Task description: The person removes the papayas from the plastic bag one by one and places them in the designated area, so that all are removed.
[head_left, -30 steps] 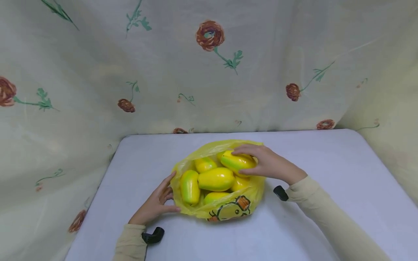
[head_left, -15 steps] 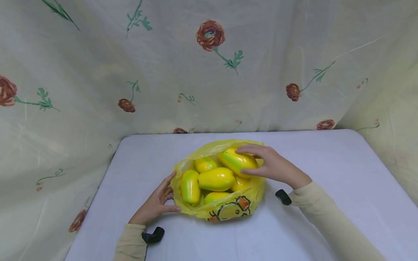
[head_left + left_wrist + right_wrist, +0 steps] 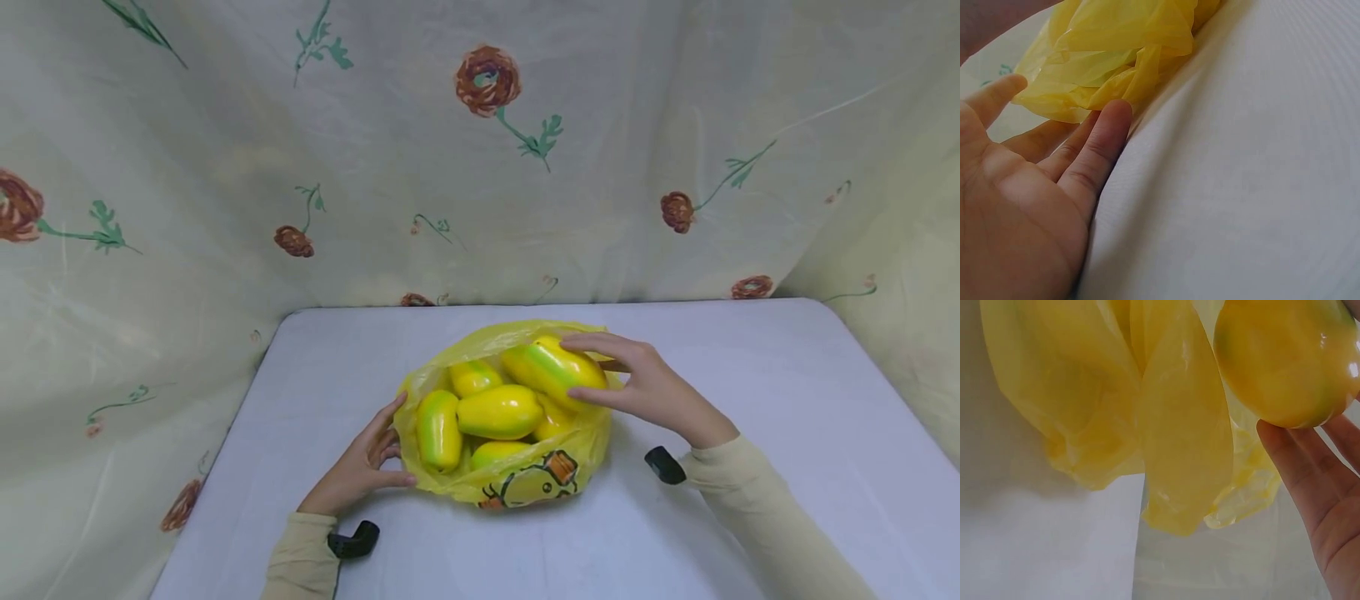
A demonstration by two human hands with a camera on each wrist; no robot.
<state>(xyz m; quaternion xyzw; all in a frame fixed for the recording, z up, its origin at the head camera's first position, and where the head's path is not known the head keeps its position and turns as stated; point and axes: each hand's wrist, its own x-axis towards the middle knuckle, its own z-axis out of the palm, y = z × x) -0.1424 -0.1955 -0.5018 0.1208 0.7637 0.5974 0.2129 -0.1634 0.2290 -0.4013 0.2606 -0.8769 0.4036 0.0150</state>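
A yellow plastic bag point(image 3: 442, 487) with a printed cartoon face lies on its side on the table, its mouth facing up. Several glossy yellow-green mangoes point(image 3: 498, 412) fill it. My right hand point(image 3: 660, 387) grips one mango point(image 3: 566, 371) at the bag's right rim, thumb below and fingers above; in the right wrist view that mango point(image 3: 1285, 359) rests against the fingertips. At the left side of the bag my left hand point(image 3: 360, 467) stands with fingers spread and fairly straight. Its fingertips touch the yellow plastic point(image 3: 1110, 81) in the left wrist view.
The table point(image 3: 750, 375) has a white cover and rounded back corners. Behind and beside it hangs a pale cloth point(image 3: 600, 167) printed with brown flowers. A black wrist device point(image 3: 354, 540) sits at the left cuff, another device point(image 3: 665, 465) at the right.
My right hand has drawn the gripped mango slightly to the right, toward the bag's rim. The left hand has stayed in place at the bag's left side.
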